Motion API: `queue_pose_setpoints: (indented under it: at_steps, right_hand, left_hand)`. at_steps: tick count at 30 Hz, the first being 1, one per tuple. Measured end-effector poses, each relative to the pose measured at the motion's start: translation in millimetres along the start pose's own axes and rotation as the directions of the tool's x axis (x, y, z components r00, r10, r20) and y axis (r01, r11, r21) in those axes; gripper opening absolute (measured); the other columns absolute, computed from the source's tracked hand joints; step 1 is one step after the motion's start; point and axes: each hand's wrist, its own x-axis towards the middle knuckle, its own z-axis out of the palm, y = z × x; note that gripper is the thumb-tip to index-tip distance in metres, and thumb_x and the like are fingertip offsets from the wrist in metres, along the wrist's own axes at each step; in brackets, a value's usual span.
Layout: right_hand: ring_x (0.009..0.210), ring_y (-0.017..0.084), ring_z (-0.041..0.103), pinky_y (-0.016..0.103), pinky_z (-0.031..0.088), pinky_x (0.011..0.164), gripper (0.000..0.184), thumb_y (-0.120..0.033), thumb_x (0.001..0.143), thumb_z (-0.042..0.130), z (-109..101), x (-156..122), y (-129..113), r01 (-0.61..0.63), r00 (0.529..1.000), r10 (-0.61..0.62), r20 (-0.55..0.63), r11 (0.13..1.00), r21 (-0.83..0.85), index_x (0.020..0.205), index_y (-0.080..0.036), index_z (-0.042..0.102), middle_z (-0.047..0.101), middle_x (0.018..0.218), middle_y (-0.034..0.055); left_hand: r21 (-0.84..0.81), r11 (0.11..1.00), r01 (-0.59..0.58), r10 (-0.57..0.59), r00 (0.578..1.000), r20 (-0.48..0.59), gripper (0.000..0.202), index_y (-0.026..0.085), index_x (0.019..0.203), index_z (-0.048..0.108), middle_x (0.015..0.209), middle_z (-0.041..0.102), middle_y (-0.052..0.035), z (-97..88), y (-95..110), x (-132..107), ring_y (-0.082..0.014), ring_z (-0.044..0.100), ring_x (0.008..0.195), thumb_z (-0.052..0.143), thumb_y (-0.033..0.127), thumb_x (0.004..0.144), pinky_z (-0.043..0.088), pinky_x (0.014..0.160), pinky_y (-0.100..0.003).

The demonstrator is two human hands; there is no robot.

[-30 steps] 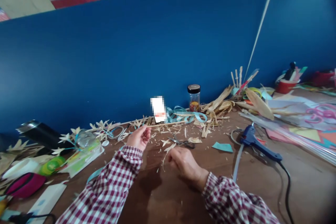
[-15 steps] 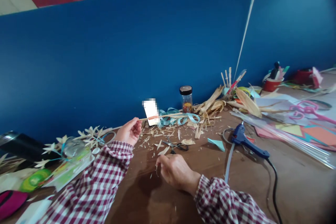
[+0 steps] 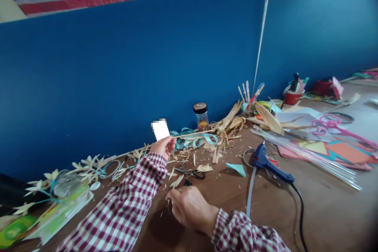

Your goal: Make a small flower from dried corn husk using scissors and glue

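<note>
My left hand (image 3: 163,146), in a red checked sleeve, is closed around one end of a long thin wooden stick (image 3: 195,133) that points right, raised a little over the brown table (image 3: 319,204). My right hand (image 3: 189,207) rests low near the table's front with its fingers pinched on a thin straw-coloured sliver (image 3: 168,204). Small scissors (image 3: 189,173) lie between the two hands among dry husk scraps (image 3: 203,168).
A blue glue gun (image 3: 270,163) with a black cord lies to the right. A jar (image 3: 201,117), blue ribbon (image 3: 191,139) and dry husks (image 3: 233,120) sit by the blue wall. Straw flowers (image 3: 88,165) lie at the left, coloured paper (image 3: 339,147) at the right.
My left hand has lifted the stick and moved it toward the wall. My right hand has drawn back toward me with the sliver. The camera has swung rightward.
</note>
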Motion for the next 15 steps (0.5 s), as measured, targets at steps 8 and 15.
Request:
queue_pose_setpoints:
  at_steps: [8,15]
  right_hand:
    - [0.059,0.016,0.055,0.025,0.036,0.055,0.013,-0.022,0.076,0.046,2,0,2,-0.009,1.0,0.011,0.017,0.994,-0.113,0.087,-0.017,0.052,0.062,0.069,0.0024]
    - [0.057,0.014,0.053,0.026,0.031,0.051,0.015,-0.026,0.075,0.049,12,1,7,0.005,1.0,-0.006,-0.006,0.99,-0.142,0.065,-0.017,0.053,0.062,0.065,0.0031]
  left_hand:
    - [-0.077,0.997,0.003,-0.004,1.0,-0.002,0.006,0.008,0.071,0.059,0.061,0.066,-0.0071,56.2,-24,16,-0.0095,0.064,0.052,0.059,0.008,0.077,0.051,0.044,-0.013]
    - [-0.075,0.997,-0.036,0.043,0.995,0.093,0.004,0.013,0.077,0.059,0.067,0.067,-0.0038,98.5,-29,6,-0.0071,0.064,0.057,0.057,0.01,0.079,0.05,0.05,-0.012]
